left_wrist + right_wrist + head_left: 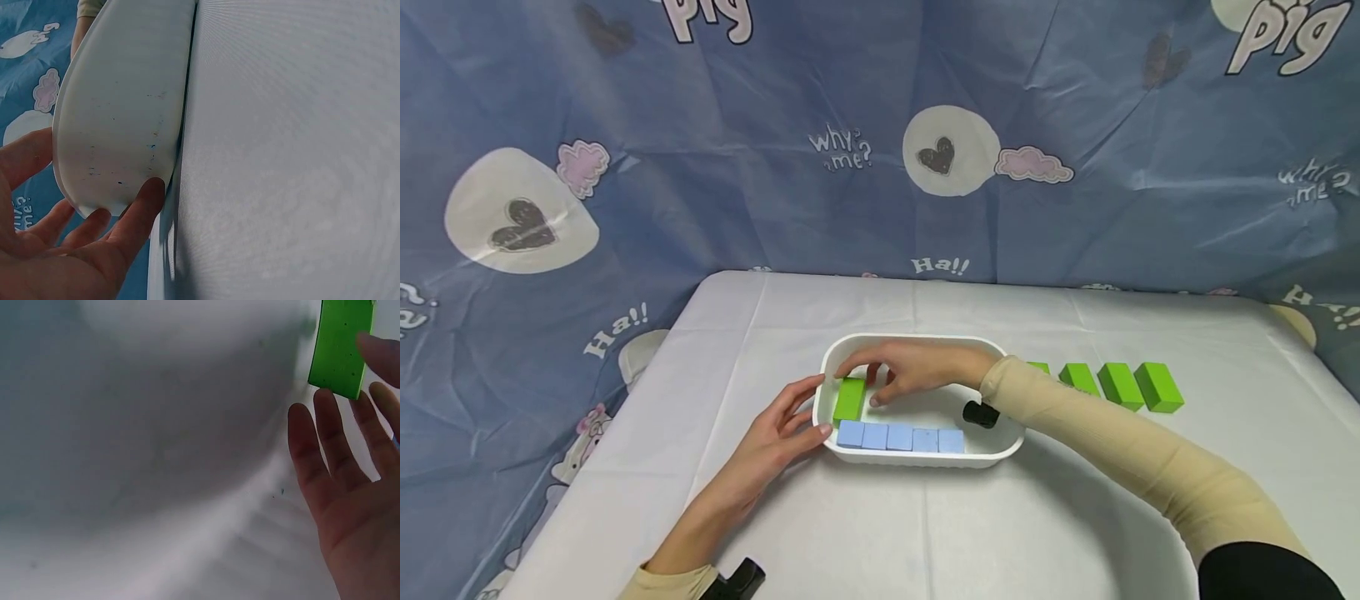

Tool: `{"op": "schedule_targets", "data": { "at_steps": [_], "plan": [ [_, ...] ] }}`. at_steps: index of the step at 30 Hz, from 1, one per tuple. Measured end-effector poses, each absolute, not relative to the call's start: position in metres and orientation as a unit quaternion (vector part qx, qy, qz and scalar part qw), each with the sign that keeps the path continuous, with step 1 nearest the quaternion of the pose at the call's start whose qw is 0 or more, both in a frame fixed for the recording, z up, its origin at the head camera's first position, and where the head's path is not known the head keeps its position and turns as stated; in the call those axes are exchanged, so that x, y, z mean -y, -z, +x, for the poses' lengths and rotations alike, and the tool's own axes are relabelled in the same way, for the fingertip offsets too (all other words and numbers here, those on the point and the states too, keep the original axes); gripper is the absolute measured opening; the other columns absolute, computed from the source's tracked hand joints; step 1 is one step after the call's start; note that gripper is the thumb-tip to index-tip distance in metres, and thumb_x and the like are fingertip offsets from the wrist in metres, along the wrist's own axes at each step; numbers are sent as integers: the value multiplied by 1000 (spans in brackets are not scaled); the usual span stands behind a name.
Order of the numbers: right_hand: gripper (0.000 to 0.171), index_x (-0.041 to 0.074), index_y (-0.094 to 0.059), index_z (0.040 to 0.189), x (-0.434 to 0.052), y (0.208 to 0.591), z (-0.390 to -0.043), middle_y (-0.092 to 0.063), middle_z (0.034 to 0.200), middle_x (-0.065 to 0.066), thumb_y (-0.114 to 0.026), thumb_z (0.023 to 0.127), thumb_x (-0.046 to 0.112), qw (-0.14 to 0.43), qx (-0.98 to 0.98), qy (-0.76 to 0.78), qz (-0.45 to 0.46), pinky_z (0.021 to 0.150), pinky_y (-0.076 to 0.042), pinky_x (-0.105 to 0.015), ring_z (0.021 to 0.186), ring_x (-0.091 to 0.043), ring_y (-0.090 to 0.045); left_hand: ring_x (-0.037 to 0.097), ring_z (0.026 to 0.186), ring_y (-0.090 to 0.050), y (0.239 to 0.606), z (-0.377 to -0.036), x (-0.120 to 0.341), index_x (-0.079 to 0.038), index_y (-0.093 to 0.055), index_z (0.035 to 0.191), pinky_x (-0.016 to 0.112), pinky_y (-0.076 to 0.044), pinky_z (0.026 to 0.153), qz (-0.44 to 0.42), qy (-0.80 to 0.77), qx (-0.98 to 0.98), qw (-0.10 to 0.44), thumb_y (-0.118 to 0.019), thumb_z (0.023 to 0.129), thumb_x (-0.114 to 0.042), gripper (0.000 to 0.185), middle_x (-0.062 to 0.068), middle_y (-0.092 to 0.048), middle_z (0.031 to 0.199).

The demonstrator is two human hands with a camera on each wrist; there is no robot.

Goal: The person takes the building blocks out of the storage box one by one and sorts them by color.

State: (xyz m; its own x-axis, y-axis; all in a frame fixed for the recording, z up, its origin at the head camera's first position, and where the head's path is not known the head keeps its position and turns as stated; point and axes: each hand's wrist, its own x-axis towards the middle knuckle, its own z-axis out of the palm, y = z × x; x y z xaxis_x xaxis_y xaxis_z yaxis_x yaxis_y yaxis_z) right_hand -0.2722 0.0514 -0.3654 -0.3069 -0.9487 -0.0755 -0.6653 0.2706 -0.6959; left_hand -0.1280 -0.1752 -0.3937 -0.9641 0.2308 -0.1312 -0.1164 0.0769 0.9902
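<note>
A white oblong tub (917, 458) stands on the table. Along its near wall lies a row of several light blue blocks (900, 437). One green block (849, 399) lies at the tub's left end, behind the leftmost blue block. My right hand (917, 367) reaches into the tub, its fingers spread and loosely bent. Its index fingertip is at the far end of the green block, while the thumb is apart from the block on the right. My left hand (771, 442) touches the tub's left end with spread fingers, and the left wrist view shows fingertips against the outer wall.
Several green blocks (1159, 387) stand in a row on the white tablecloth (1037, 533) right of the tub, one partly hidden by my right sleeve (1097, 425). A blue printed curtain (820, 217) hangs behind the table.
</note>
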Motion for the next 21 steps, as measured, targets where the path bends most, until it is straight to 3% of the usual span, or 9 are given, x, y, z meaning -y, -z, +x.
{"op": "schedule_targets", "data": {
  "at_steps": [13, 21],
  "plan": [
    [36, 10, -66, 119, -60, 378, -276, -66, 109, 2, -74, 85, 2, 261, -770, 323, -485, 88, -51, -27, 97, -13, -64, 26, 135, -43, 395, -127, 174, -22, -40, 147, 40, -46, 100, 33, -670, -732, 118, -71, 91, -14, 64, 0, -35, 154],
    [35, 8, -66, 117, -62, 374, -274, -67, 108, 1, -75, 84, 1, 280, -761, 357, -464, 90, -50, -27, 100, -17, -65, 25, 136, -41, 394, -127, 174, -23, -40, 147, 39, -45, 100, 37, -678, -724, 122, -71, 92, -15, 64, -1, -34, 154]
  ]
}}
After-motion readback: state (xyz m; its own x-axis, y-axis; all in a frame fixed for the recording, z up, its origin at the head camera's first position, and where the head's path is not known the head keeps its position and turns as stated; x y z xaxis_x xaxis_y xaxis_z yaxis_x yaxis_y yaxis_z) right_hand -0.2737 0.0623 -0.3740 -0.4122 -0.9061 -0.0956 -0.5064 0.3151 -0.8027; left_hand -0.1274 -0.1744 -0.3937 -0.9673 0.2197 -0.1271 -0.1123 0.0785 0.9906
